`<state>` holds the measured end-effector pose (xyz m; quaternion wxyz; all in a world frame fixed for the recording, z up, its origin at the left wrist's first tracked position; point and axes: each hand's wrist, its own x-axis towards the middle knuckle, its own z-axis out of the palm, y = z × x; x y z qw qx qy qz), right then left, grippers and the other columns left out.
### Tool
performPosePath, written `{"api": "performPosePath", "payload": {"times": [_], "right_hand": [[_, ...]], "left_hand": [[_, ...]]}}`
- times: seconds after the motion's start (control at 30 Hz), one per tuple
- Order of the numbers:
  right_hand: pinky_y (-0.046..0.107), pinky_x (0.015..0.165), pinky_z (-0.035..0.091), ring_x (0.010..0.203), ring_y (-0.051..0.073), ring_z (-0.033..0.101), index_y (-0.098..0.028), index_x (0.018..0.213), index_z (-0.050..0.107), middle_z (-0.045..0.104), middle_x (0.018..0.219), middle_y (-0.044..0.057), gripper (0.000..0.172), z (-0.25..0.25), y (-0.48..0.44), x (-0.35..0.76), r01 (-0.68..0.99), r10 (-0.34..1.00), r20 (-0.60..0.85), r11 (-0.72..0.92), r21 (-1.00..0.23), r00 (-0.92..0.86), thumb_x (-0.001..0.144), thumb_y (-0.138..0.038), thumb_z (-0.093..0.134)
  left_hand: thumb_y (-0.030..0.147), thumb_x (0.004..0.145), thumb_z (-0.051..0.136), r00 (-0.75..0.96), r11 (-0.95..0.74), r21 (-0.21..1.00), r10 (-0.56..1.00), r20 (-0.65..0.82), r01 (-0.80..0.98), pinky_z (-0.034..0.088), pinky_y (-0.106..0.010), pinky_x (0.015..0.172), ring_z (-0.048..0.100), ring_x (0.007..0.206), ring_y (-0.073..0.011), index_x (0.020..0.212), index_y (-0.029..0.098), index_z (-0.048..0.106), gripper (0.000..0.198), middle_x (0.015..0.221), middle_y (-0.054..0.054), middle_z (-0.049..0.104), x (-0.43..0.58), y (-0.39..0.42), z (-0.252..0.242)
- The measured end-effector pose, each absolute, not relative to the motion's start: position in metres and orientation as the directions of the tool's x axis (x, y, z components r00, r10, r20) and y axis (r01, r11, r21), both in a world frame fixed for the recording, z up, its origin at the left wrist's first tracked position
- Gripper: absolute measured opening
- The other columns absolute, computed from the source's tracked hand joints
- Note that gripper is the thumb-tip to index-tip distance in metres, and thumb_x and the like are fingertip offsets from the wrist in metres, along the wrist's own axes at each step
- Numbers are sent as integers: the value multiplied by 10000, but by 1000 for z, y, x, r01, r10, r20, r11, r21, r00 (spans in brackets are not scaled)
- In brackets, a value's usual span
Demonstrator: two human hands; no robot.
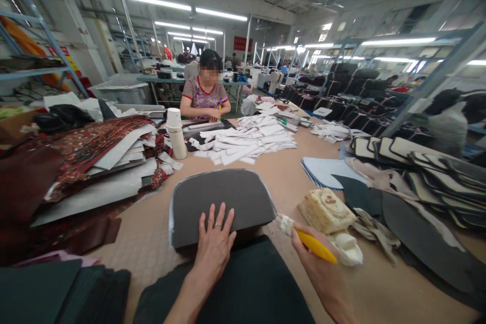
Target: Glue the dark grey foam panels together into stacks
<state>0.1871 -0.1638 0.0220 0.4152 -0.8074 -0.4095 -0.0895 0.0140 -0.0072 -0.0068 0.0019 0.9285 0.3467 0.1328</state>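
A stack of dark grey panels (224, 192) with a rounded top edge lies on the brown table, a whitish band along its rim. My left hand (214, 235) rests flat on the top panel, fingers spread, a ring on one finger. Wrapped round a yellow-handled brush (316, 245), my right hand (309, 253) holds its white-coated bristles at the panel's right corner. Just beyond that hand sits a cream-coloured block-like container (327, 208), with a white lump (347, 249) beside it. Dark green sheets (243, 283) lie in front of me, under my left forearm.
White strips (246, 136) lie in a heap across the table, before a seated co-worker (205, 91). Patterned and white sheets (110, 162) are piled at left, near stacked paper cups (175, 134). At right are edged dark panels (429, 162) and a grey oval piece (421, 233).
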Motion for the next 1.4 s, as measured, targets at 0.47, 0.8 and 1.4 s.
{"api": "performPosePath", "payload": {"times": [0.47,0.8,1.4], "right_hand": [[232,391,380,400,99,457,-188,725,630,531,496,-29,328,60,-60,87,32,893,-62,-85,-996,445,677,-512,649],[213,466,346,482,80,435,-164,686,621,529,554,-28,303,42,-44,62,59,922,-56,-85,-995,383,683,-463,662],[224,405,302,413,88,391,-165,666,616,469,460,-43,359,33,-97,188,239,871,-44,-183,-954,489,657,-523,630]], "left_hand": [[181,784,319,633,-352,852,773,32,387,418,-333,925,591,958,-146,1309,97,370,535,985,-72,674,-92,78,33],[168,773,364,682,-394,866,726,88,308,392,-360,967,574,984,-156,1315,158,382,542,1021,-55,655,-96,86,7],[66,653,376,634,-357,829,774,3,431,382,-367,984,586,1000,-170,1275,148,422,629,1008,-44,678,-84,84,17]]}}
